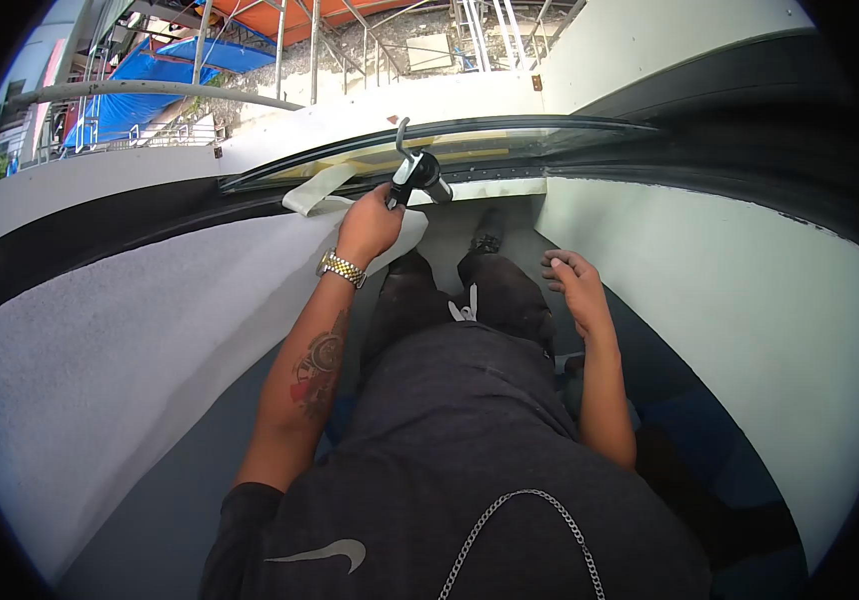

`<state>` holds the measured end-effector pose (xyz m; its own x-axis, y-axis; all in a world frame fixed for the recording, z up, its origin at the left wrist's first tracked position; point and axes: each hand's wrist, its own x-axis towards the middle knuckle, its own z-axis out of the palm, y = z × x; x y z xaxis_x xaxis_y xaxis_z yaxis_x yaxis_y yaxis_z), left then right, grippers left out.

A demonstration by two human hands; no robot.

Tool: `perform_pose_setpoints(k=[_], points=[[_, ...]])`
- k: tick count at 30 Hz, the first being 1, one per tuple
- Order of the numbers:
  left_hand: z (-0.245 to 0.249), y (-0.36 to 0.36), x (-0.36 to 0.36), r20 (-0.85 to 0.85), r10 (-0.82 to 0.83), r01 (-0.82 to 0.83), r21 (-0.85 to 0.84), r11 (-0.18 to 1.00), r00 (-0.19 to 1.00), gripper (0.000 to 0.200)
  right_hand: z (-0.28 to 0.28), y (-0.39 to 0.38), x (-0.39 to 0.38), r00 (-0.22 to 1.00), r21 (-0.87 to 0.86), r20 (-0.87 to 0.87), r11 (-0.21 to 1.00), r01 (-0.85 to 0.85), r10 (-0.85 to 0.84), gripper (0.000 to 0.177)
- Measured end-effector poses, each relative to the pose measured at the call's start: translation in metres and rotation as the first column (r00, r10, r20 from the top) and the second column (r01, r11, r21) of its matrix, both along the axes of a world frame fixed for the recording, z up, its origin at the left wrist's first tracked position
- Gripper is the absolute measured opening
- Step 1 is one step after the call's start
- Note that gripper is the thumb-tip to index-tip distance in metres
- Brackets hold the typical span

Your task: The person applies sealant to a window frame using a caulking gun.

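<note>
My left hand (370, 226), with a watch at its wrist, is closed around the handle of a caulking gun (418, 178). The gun's bent rod end sticks up toward the window, and its barrel points away to the right. Beside that hand, a pale strip (318, 192) curls in a loop below the window frame. My right hand (574, 282) hangs at my right side, fingers loosely bent and apart, with nothing visible in them. A glass pane in a dark frame (450, 135) lies just beyond the gun.
White wall panels stand on the left (100, 330) and right (710, 270), close to my body. Beyond a pale ledge (380, 105) are scaffold poles (281, 50), a blue tarp (135, 90) and an orange sheet (280, 20) outside.
</note>
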<state>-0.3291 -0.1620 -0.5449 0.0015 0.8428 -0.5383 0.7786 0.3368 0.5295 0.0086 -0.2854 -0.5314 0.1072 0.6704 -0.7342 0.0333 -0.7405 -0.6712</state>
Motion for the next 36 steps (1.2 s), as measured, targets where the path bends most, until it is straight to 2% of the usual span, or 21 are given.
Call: perform_pose_setpoints(k=[2,3,5,7,9,11,13,14,16,22,23,24,25,26,27,28,30,31,32,33,36], points=[[0.013,0.004,0.003,-0.13,-0.132,0.129,-0.032,0.991,0.983,0.039,-0.007,-0.003,0.007,0.995,-0.005,-0.091,0.999,0.038,-0.039,0.035],[0.021,0.002,0.003,-0.096,-0.11,0.111,0.004,0.994,0.989,0.03,-0.011,-0.004,0.011,0.995,-0.003,-0.091,0.999,0.041,-0.041,0.035],[0.054,0.0,-0.002,-0.064,-0.198,0.193,-0.069,0.979,0.978,0.029,-0.019,-0.003,0.019,0.972,-0.065,-0.214,0.995,0.081,-0.093,0.035],[0.086,-0.018,-0.009,0.012,-0.196,0.196,-0.015,0.98,0.98,0.025,-0.03,-0.004,0.023,0.948,-0.099,-0.292,0.99,0.102,-0.127,0.035],[0.12,-0.032,-0.019,-0.093,-0.326,0.325,-0.03,0.945,0.941,0.027,-0.046,0.003,0.02,0.916,-0.118,-0.367,0.985,0.129,-0.164,0.036],[0.158,-0.05,-0.012,0.041,-0.398,0.377,0.244,0.893,0.916,0.036,-0.064,0.006,0.008,0.796,-0.283,-0.557,0.955,0.087,-0.237,0.044],[0.193,-0.058,-0.007,0.016,-0.513,0.501,0.19,0.844,0.858,0.053,-0.075,0.012,-0.016,0.679,-0.472,-0.618,0.878,0.082,-0.396,0.055],[0.204,-0.063,0.0,0.015,-0.522,0.509,0.2,0.837,0.853,0.053,-0.068,0.018,-0.027,0.679,-0.463,-0.618,0.881,0.093,-0.396,0.055],[0.216,-0.079,0.023,-0.071,-0.628,0.632,0.093,0.769,0.775,0.063,-0.051,0.024,-0.047,0.439,-0.527,-0.772,0.849,-0.036,-0.46,0.059],[0.173,-0.118,0.11,-0.137,-0.896,0.904,-0.01,0.428,0.423,0.06,-0.109,-0.021,-0.034,0.598,-0.481,-0.676,0.873,0.084,-0.43,0.047],[0.169,-0.122,0.113,-0.133,-0.896,0.904,-0.002,0.428,0.424,0.06,-0.111,-0.035,-0.025,0.637,-0.474,-0.653,0.877,0.08,-0.41,0.046],[0.165,-0.126,0.115,0.115,-0.883,0.871,0.154,0.467,0.454,0.055,-0.107,-0.047,-0.017,0.645,-0.474,-0.647,0.877,0.079,-0.407,0.046],[0.163,-0.129,0.113,0.359,-0.831,0.799,0.284,0.53,0.424,0.051,-0.099,-0.064,-0.01,0.553,-0.529,-0.674,0.843,0.101,-0.49,0.049],[0.161,-0.124,0.108,0.36,-0.83,0.796,0.288,0.532,0.425,0.051,-0.095,-0.078,-0.003,0.45,-0.578,-0.693,0.807,0.12,-0.563,0.054],[0.159,-0.112,0.102,0.224,-0.835,0.757,0.352,0.55,0.503,0.051,-0.093,-0.093,0.004,0.453,-0.573,-0.694,0.811,0.123,-0.559,0.054],[0.157,-0.103,0.094,0.094,-0.813,0.719,0.416,0.556,0.575,0.051,-0.091,-0.115,0.011,0.301,-0.561,-0.765,0.819,0.124,-0.57,0.056],[0.131,-0.092,0.067,-0.177,-0.681,0.692,0.357,0.628,0.71,0.045,-0.073,-0.15,0.016,-0.024,-0.535,-0.844,0.837,0.114,-0.536,0.063],[0.116,-0.086,0.053,-0.285,-0.629,0.69,0.273,0.67,0.723,0.045,-0.061,-0.165,0.016,-0.023,-0.532,-0.845,0.837,0.128,-0.534,0.063],[0.103,-0.08,0.043,-0.326,-0.597,0.663,0.143,0.735,0.733,0.047,-0.051,-0.179,0.014,-0.118,-0.497,-0.867,0.859,0.124,-0.485,0.064],[0.094,-0.079,0.033,-0.328,-0.6,0.667,0.148,0.73,0.729,0.047,-0.046,-0.192,0.012,-0.213,-0.457,-0.879,0.881,0.119,-0.427,0.064],[0.062,-0.082,0.005,-0.498,-0.542,0.624,-0.003,0.782,0.677,0.051,-0.033,-0.223,0.005,-0.28,-0.38,-0.901,0.913,0.145,-0.331,0.065]])
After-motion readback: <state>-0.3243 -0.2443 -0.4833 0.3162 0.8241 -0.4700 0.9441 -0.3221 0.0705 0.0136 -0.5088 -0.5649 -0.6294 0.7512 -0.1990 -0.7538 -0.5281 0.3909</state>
